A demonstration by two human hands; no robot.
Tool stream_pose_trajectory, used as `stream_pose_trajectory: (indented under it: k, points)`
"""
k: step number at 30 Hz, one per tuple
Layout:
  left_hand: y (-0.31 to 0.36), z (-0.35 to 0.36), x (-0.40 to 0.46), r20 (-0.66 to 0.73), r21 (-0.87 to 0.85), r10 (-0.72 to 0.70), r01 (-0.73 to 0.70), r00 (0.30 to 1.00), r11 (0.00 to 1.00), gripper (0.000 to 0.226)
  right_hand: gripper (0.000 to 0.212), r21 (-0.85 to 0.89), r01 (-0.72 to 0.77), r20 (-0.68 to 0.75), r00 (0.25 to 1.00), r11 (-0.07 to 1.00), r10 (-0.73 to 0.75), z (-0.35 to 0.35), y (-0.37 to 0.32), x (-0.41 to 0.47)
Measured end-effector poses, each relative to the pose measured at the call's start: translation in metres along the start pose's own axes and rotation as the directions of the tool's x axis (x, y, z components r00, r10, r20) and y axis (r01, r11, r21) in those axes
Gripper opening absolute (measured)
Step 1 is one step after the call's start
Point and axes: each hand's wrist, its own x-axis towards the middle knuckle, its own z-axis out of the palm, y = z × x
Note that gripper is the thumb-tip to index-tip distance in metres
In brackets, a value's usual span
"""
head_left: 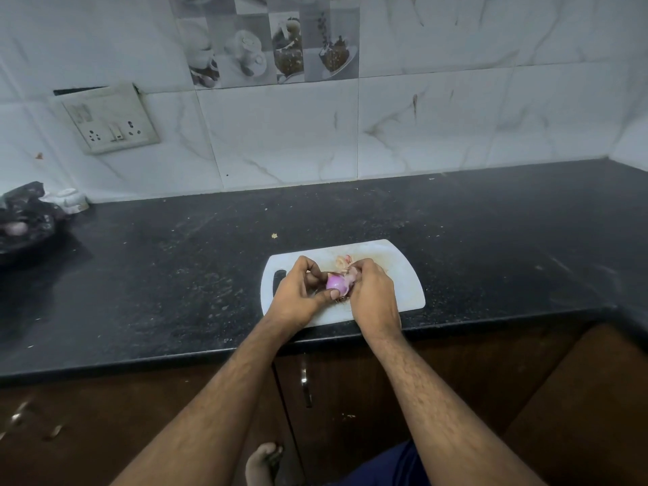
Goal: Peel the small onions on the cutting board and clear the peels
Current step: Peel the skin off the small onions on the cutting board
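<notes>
Both hands cover the near middle of the cutting board (403, 275), so any onions or peels lying there go unseen. The onion (333, 283) above the board shows only one purple patch between the fingers (308, 266). Far left of the board, a dark bag (26, 219) is cut off by the picture's edge, its contents too blurred to tell.
</notes>
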Motion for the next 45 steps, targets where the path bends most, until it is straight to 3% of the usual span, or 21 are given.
stream_pose_trajectory:
  k: [4,10,14,19,23,29,39,45]
  points:
    - [-0.001,-0.001,-0.001,-0.019,-0.007,-0.013,0.013,1.0,1.0,0.044,0.018,0.121,-0.027,-0.117,0.992,0.992,0.041,0.001,0.011,0.004]
    - [0.002,0.001,-0.002,-0.047,0.019,0.073,-0.072,0.996,0.997,0.039,0.033,0.145,0.119,0.068,0.989,0.982,-0.13,0.001,0.011,0.001]
    - [-0.001,0.0,0.0,-0.057,0.133,0.134,-0.125,0.989,0.983,0.039,0.03,0.01,0.193,0.115,0.975,0.981,-0.192,0.005,0.013,0.001]
    - [-0.004,0.002,0.0,-0.075,0.156,0.133,-0.12,0.988,0.98,0.035,0.031,-0.008,0.219,0.101,0.971,0.976,-0.217,0.006,0.014,0.003]
    - [-0.005,0.004,0.0,-0.086,0.199,0.148,-0.129,0.985,0.972,0.03,0.035,-0.225,0.287,0.163,0.953,0.931,-0.255,0.007,0.012,0.003]
    - [-0.001,0.003,-0.004,-0.085,0.281,0.203,-0.172,0.976,0.944,0.028,0.041,-0.346,0.263,0.161,0.962,0.901,-0.219,0.012,0.006,0.004]
    - [-0.001,0.001,-0.003,-0.076,0.212,0.156,-0.137,0.985,0.968,0.035,0.027,-0.146,0.168,0.098,0.983,0.975,-0.155,0.003,0.005,-0.001]
    - [0.001,0.005,-0.005,-0.058,0.248,0.148,-0.129,0.987,0.96,0.025,0.026,-0.052,0.105,0.067,0.993,0.993,-0.101,0.002,0.006,0.0]
